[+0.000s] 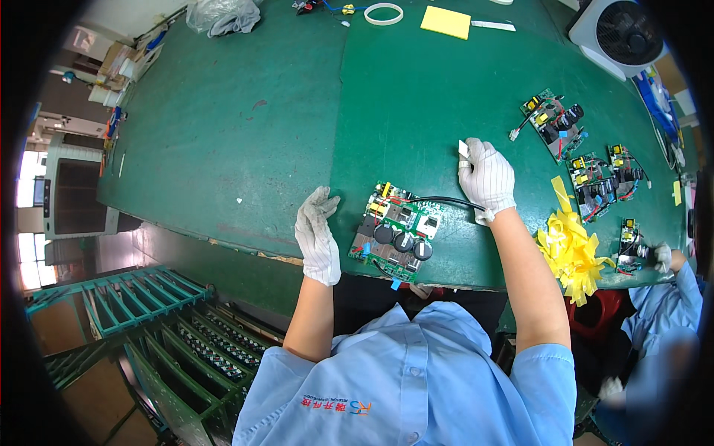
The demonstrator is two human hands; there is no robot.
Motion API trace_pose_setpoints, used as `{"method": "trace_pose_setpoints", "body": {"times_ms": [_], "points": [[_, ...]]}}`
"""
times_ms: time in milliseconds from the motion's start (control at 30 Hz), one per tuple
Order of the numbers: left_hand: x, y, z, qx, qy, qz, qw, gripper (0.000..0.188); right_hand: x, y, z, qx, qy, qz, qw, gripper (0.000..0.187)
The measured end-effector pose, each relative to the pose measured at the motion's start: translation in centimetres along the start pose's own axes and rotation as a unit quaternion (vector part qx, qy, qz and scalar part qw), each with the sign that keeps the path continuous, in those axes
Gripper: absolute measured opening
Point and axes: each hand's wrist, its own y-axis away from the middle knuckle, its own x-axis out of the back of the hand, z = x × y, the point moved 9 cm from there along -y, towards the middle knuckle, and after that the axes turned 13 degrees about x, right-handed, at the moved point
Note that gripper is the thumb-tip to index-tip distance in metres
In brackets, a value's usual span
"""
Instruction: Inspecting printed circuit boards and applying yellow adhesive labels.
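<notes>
A green circuit board [394, 232] with black round capacitors, yellow parts and grey heat sinks lies at the table's front edge before me. My left hand [317, 236], in a white striped glove, is just left of the board with nothing in it, its fingers stretched out and slightly curved. From the board a black cable [446, 199] runs right and passes under the wrist of my gloved right hand [487, 177]. That hand is closed, with a small white flat piece [463, 149] pinched at its fingertips. Whether this piece joins the cable is hidden by the hand.
Several similar boards [552, 125] lie to the right. A bunch of yellow tape strips [571, 249] hangs at the front edge. A co-worker's gloved hand [662, 257] touches a board at far right. A fan [621, 37], yellow pad [445, 22] and tape roll [384, 14] stand farther back; green racks [201, 357] stand lower left.
</notes>
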Motion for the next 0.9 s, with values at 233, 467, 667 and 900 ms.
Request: {"method": "trace_pose_setpoints", "body": {"times_ms": [233, 467, 667, 900], "points": [[-0.01, 0.02, 0.15, 0.0, 0.002, -0.001, 1.0, 0.052, 0.36, -0.04, -0.17, 0.009, 0.007, 0.019, 1.0, 0.015], [0.07, 0.05, -0.01, 0.01, 0.001, 0.001, 1.0, 0.051, 0.46, -0.13, -0.37, 0.022, 0.009, 0.026, 0.999, 0.017], [0.06, 0.01, -0.07, 0.003, 0.012, -0.004, 1.0, 0.051, -0.26, 0.06, 0.08, -0.004, 0.004, -0.017, 1.0, 0.018], [0.06, -0.02, 0.07, -0.006, 0.006, -0.012, 1.0, 0.05, 0.19, -0.04, -0.2, 0.02, 0.009, 0.022, 1.0, 0.017]]}}
